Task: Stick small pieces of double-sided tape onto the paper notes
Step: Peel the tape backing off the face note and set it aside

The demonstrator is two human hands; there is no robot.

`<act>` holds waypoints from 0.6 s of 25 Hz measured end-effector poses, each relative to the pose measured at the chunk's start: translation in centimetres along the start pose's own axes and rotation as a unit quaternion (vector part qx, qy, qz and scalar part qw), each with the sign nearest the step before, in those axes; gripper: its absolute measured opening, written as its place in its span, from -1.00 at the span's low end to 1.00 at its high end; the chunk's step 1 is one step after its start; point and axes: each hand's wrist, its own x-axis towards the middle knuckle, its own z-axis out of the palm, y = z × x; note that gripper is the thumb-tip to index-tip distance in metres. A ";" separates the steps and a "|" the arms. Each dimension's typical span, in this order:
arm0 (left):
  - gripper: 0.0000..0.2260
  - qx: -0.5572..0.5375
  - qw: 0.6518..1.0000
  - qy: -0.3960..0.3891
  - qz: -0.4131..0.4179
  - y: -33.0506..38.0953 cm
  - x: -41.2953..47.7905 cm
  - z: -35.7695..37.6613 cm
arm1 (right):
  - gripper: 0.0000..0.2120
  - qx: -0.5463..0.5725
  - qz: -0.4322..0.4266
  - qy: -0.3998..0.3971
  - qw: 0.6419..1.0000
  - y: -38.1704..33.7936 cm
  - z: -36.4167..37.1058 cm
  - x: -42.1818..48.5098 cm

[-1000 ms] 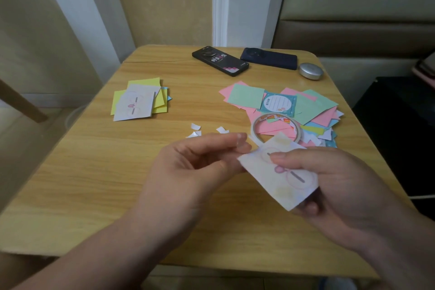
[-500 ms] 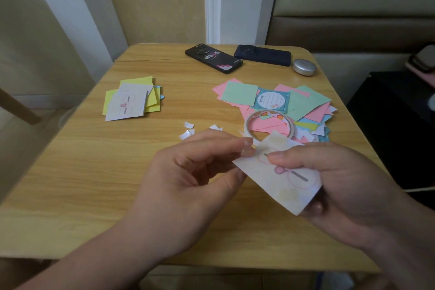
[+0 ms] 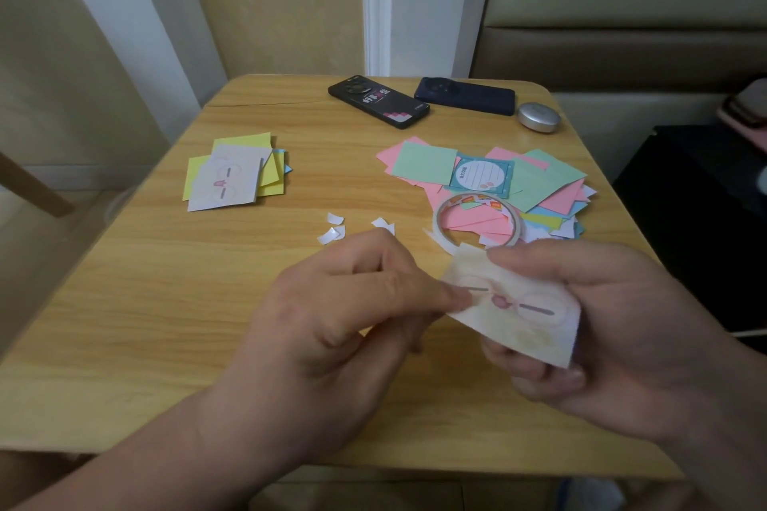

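Note:
A white paper note (image 3: pixel 519 313) with a pink drawing is held above the table's near half. My right hand (image 3: pixel 602 328) grips it, thumb on top and fingers curled underneath. My left hand (image 3: pixel 352 303) pinches the note's left edge with thumb and forefinger; whatever lies under the fingertips is hidden. The roll of double-sided tape (image 3: pixel 477 226) lies just behind the note, on the coloured notes. A few white backing scraps (image 3: pixel 334 229) lie on the wooden table (image 3: pixel 166 303).
A pile of pink, green and blue notes (image 3: pixel 519 183) covers the right side. A smaller stack of yellow and white notes (image 3: pixel 232 176) sits at the left. Two phones (image 3: pixel 377 100) (image 3: pixel 467 95) and a silver case (image 3: pixel 538 117) lie along the far edge.
My left thumb and forefinger have moved right onto the note's left edge. The note has tilted flatter and turned slightly in my right hand.

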 end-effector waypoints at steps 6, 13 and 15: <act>-0.72 0.119 0.991 -0.040 0.047 -0.9 0.0 -0.5 | -0.70 0.024 0.042 -0.032 0.998 0.8 1.3 -0.7; -0.71 0.159 0.983 -0.037 0.083 -1.6 -0.4 0.4 | -0.85 0.057 0.026 0.013 0.998 1.7 1.5 -0.2; -0.65 0.153 0.986 -0.011 0.061 -1.1 -0.4 0.7 | -0.85 0.053 0.003 0.023 0.998 1.9 1.5 -0.2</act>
